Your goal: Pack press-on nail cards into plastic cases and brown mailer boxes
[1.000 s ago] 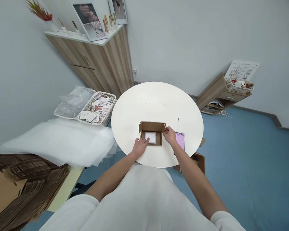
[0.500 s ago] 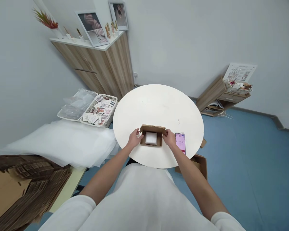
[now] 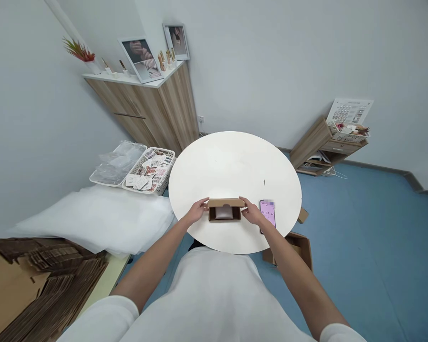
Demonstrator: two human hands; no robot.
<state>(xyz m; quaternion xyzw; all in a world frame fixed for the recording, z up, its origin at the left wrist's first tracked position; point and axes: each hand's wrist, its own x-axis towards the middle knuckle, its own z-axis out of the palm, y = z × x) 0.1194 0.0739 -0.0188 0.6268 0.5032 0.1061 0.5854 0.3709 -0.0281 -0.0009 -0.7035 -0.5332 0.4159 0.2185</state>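
A small brown cardboard box (image 3: 213, 215) stands on the round white table (image 3: 231, 166), its lid folded partway down over the opening. Inside lies a white wrapped packet (image 3: 224, 213), its far part shaded and hidden by the lid. My left hand (image 3: 197, 211) grips the box's left side, with fingertips at the corner of the lid. At the opposite end, my right hand (image 3: 251, 212) has its fingers on the lid's right corner and the thumb low by the side. A phone (image 3: 267, 213) showing a timer lies just right of my right hand.
To the left are a basket of printed cards (image 3: 150, 171), a tray of clear plastic bags (image 3: 119, 164), white foam sheets (image 3: 96, 216) and stacked flat cardboard (image 3: 67, 289). An open carton (image 3: 303, 247) sits on the floor, right of the table.
The box lid has swung from upright to partway down over the packet, with both hands moving along its sides. The whole view has shifted slightly.
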